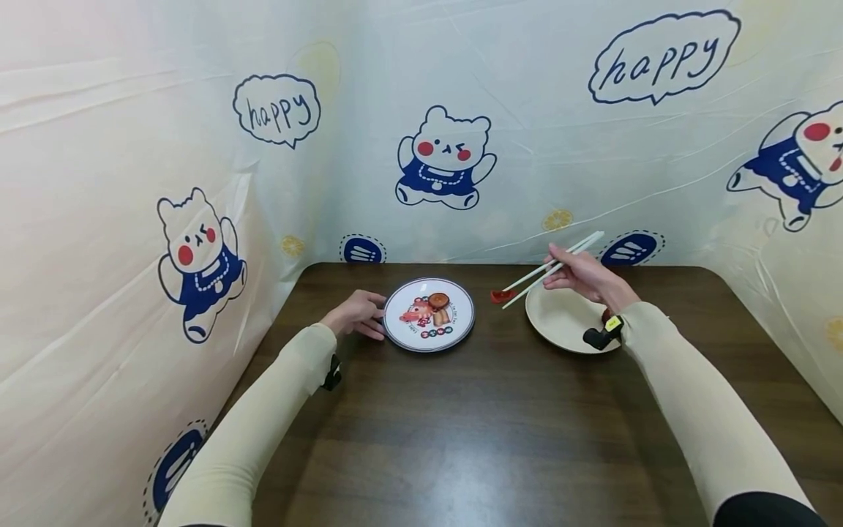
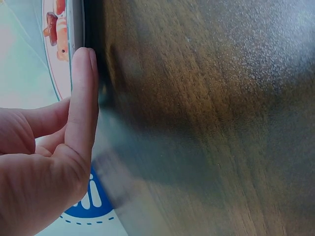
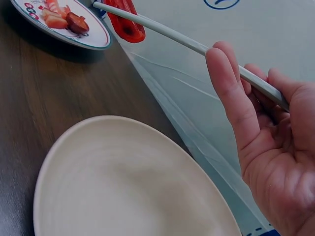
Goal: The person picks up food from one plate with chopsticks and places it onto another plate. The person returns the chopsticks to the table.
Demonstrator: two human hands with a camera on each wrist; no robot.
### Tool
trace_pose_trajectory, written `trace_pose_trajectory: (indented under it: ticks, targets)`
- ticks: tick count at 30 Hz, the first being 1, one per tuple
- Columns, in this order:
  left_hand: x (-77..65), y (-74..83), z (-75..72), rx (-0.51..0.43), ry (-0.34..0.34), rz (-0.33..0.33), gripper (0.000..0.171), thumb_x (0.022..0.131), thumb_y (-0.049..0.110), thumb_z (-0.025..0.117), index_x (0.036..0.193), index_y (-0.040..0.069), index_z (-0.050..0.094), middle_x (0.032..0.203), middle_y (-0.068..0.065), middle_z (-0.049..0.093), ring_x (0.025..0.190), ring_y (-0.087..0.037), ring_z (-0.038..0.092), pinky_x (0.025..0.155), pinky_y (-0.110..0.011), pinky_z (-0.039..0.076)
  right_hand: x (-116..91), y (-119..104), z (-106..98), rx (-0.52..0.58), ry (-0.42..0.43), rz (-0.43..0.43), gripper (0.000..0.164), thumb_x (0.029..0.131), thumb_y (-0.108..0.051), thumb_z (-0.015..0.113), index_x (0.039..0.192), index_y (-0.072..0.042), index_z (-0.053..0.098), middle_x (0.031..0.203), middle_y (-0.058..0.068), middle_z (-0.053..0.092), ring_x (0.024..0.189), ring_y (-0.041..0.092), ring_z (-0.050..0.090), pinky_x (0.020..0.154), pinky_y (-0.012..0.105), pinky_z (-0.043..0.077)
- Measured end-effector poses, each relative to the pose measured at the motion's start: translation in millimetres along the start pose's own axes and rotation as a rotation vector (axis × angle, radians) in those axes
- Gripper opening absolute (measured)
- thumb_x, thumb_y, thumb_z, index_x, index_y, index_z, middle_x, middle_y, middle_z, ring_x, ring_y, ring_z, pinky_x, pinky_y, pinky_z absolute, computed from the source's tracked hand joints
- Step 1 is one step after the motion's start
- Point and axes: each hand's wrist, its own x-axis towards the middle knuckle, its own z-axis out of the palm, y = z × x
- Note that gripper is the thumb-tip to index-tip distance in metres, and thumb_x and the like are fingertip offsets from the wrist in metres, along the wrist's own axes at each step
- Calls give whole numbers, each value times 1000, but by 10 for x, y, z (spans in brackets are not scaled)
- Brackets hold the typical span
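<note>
My right hand (image 1: 582, 274) holds a pair of pale chopsticks (image 1: 556, 267) above the far edge of a beige plate (image 1: 556, 322). Between their tips hangs a glossy red piece of food (image 3: 127, 22), over the space between the two plates. My left hand (image 1: 356, 315) is at the left rim of a white, blue-edged plate (image 1: 400, 333), its straight fingers (image 2: 82, 93) along the edge. Sausage-like slices, a pink shrimp-like piece and a round brown piece (image 1: 438, 300) lie on that printed plate.
Both plates stand on a dark brown wooden table (image 1: 421, 432). A pale cloth (image 1: 527, 73) with bear drawings hangs around the back and sides. A small dark red thing (image 1: 607, 316) shows on the beige plate, partly hidden by the right wrist camera (image 1: 602, 335).
</note>
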Motion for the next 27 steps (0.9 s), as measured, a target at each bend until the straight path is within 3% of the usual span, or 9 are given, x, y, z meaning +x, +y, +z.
trace_pose_trajectory:
  ticks: [27]
  targets:
    - [22,9,-15,-8,1,-6,52,97,6,53,146,11,36,112,-22,55,78,-31,68,71,-39,58,386,259,446,-15,-64,-33,33,101,-26,47,99,5,58,79,24,65,68,31,69,72,43,58]
